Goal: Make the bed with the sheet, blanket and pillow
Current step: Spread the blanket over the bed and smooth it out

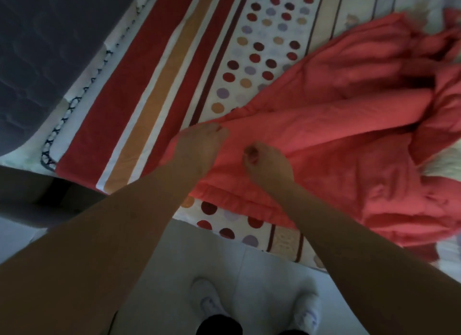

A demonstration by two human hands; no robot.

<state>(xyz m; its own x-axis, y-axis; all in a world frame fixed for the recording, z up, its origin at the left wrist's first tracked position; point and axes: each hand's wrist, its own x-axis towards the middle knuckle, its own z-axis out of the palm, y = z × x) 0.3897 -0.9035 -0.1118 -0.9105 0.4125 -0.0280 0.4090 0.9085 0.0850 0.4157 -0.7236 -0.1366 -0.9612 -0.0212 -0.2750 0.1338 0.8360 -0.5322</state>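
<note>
A coral-red blanket [336, 140] lies bunched and folded across the right half of the bed. Under it a sheet [174, 67] is spread, white with red and orange stripes and coloured dots. My left hand [199, 147] grips the blanket's near corner, fingers curled into the cloth. My right hand [267, 165] holds the same edge a little to the right, thumb on top. The frilled hem [224, 197] hangs near the bed's front edge. No pillow is in view.
A dark grey headboard or mattress side [37, 60] fills the upper left. Pale floor tiles [174, 259] run along the bed's front edge, where my two feet in white shoes [207, 299] stand. A dark strip [50, 192] lies at the left by the bed corner.
</note>
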